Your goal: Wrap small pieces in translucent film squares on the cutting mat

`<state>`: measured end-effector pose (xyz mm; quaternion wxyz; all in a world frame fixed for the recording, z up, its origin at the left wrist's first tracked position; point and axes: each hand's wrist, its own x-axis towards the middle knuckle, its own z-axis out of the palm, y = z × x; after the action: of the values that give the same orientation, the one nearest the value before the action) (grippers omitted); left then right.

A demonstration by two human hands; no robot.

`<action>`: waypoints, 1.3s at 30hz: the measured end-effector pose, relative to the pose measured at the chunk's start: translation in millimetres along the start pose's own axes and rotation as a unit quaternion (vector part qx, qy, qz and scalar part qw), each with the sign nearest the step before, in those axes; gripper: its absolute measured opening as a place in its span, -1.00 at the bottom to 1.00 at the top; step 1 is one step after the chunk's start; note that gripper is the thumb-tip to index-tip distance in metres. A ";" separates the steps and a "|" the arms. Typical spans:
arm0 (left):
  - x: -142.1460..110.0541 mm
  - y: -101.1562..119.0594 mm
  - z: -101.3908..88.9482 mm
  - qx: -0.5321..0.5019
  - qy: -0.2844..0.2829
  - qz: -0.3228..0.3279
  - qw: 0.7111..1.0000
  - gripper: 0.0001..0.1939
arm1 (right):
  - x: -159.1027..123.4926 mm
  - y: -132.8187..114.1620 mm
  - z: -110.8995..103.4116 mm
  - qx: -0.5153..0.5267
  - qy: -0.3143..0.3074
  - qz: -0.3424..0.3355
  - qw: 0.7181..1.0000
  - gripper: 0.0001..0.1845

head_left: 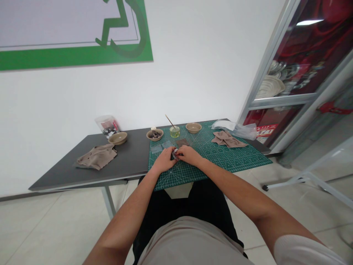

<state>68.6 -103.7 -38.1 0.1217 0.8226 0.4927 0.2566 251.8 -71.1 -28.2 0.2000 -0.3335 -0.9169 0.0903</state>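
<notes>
My left hand (164, 159) and my right hand (188, 154) meet over the green cutting mat (220, 162). Between their fingertips they pinch a small whitish and dark piece (174, 152); it is too small to name. Just beyond my left hand lie bluish-grey flat squares (156, 148). A brown square (182, 142) rests behind my right hand. Further back stands a glass jar (174, 132) of yellowish liquid with a thin brush (168, 120) leaning in it. Left of the jar, a bowl (154, 134) holds dark small pieces.
A tan bowl (193, 127) sits at the mat's back, another bowl (118, 138) at the left by a clear tub (107, 126). Brown cloths lie left (96, 156) and right (228, 139). A plastic bag (234, 129) is at the back right, near a white-framed stand (309, 173).
</notes>
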 end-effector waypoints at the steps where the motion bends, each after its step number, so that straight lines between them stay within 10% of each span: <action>1: -0.1 -0.1 -0.2 0.000 0.000 -0.001 1.000 -0.51 | 2.4 0.9 -0.1 -0.001 0.001 0.005 1.000 -0.89; 39: -2.5 9.1 -2.5 0.014 0.000 0.001 1.000 -0.60 | -6.7 -6.1 5.3 -0.029 0.011 0.022 0.999 -0.90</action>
<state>73.0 -110.4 -32.6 0.1098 0.8245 0.4957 0.2500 250.7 -80.3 -33.2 0.1982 -0.3601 -0.9093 0.0641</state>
